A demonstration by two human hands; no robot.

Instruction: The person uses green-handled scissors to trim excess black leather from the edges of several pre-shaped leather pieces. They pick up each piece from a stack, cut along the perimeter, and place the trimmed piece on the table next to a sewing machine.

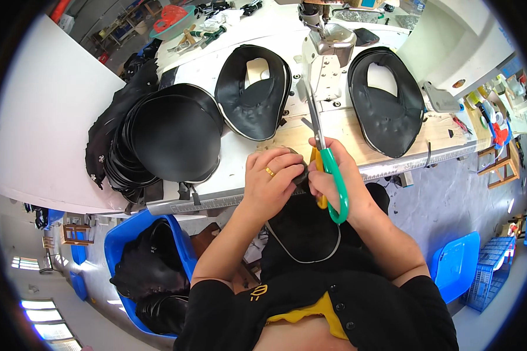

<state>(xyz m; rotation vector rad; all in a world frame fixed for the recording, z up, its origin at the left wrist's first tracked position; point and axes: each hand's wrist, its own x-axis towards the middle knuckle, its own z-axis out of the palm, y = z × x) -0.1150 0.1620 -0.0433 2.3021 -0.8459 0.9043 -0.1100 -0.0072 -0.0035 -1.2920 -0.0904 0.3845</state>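
Scissors (pixel 324 158) with green and yellow handles were clasped in the right hand (pixel 336 178), blades pointing away; left hand (pixel 269 184) beside it pinched a black fabric piece (pixel 301 225).

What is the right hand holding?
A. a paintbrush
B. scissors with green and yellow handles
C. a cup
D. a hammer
B: the right hand has its fingers through the green and yellow handles of the scissors, blades pointing up and away, while the left hand grips a black piece beside them.
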